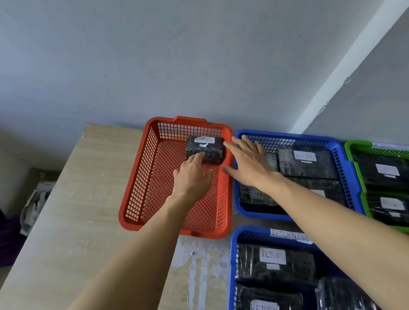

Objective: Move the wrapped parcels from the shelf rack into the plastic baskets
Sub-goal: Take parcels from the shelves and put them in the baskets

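- Four baskets sit on the desk (77, 223): one red basket (138, 210), two blue, one green.
- One wrapped parcel (208, 151) lies in the red basket's far corner.
- My left hand (192, 178) is open, fingertips touching that parcel.
- My right hand (247, 164) is spread open, empty, over the far blue basket (341, 152).
- The near blue basket (233, 255) holds three parcels I can see; the green basket (355, 161) holds about four.

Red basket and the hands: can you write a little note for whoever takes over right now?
Left hand: open, fingertips on the lone parcel, not gripping.
Right hand: open, flat, over the red basket rim next to the far blue basket.
Done: one parcel lies in the red basket's far corner. The far blue, near blue basket and green basket all hold parcels.
Left: the shelf rack is out of view, so the remaining count is unknown. The red basket has the most room.
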`<state>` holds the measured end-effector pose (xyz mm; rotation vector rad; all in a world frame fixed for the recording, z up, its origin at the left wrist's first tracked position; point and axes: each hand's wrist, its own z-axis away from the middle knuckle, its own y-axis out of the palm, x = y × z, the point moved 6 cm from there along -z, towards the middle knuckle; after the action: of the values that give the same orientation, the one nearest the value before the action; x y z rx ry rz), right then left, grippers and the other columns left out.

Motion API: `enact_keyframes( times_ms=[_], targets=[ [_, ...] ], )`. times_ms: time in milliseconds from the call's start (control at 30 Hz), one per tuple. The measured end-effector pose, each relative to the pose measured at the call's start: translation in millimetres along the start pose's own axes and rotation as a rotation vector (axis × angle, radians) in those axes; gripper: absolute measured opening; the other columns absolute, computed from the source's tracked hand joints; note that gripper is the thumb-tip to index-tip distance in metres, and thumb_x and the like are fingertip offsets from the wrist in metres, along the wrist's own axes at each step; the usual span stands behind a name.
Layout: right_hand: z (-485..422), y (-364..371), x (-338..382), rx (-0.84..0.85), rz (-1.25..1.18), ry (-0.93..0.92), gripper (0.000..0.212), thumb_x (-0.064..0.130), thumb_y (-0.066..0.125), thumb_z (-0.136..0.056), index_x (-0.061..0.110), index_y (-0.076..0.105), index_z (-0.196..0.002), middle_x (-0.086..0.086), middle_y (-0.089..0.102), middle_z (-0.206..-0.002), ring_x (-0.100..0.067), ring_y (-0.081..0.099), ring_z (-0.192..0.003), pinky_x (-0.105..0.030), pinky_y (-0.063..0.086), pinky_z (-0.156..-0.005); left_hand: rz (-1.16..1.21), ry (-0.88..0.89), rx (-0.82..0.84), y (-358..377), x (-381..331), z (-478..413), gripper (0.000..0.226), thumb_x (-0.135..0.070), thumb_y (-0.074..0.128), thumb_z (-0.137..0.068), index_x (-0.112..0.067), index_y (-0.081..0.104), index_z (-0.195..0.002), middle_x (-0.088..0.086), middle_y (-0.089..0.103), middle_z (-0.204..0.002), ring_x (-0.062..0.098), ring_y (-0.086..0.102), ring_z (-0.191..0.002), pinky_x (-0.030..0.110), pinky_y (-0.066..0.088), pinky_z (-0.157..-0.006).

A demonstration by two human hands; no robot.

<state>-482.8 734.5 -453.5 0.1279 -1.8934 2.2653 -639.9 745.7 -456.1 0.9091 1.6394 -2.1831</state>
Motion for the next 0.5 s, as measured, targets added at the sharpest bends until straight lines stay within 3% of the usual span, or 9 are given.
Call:
enact_keyframes(
  times_ms=[233, 500],
  targets=[
    [83.9, -27.5, -58.3, 0.053, -0.087, 0.001, 0.075, 0.053, 0.053, -0.093, 0.028, 0.019, -0.154, -0.001, 0.014, -0.162, -0.023, 0.004, -0.150, -0.049, 0.006, -0.119, -0.073, 0.109, -0.048, 11.2, -71.8, 67.7, 0.054, -0.032, 0.051, -0.094, -0.018, 0.036, -0.144, 0.001, 0.041, -0.148, 0.022, 0.038, -0.135, 0.050, 0.027, -0.106],
    [207.4, -59.8, -143.5, 0.122, -0.134, -0.118, 0.070, 0.049, 0.055, -0.093, 0.031, 0.024, -0.153, -0.001, 0.016, -0.162, -0.023, 0.002, -0.150, -0.047, 0.001, -0.120, -0.202, 0.218, -0.126, 44.4, -175.6, 170.8, 0.051, -0.030, 0.052, -0.095, -0.021, 0.039, -0.143, -0.002, 0.043, -0.147, 0.019, 0.038, -0.135, 0.042, 0.025, -0.106]
  ],
)
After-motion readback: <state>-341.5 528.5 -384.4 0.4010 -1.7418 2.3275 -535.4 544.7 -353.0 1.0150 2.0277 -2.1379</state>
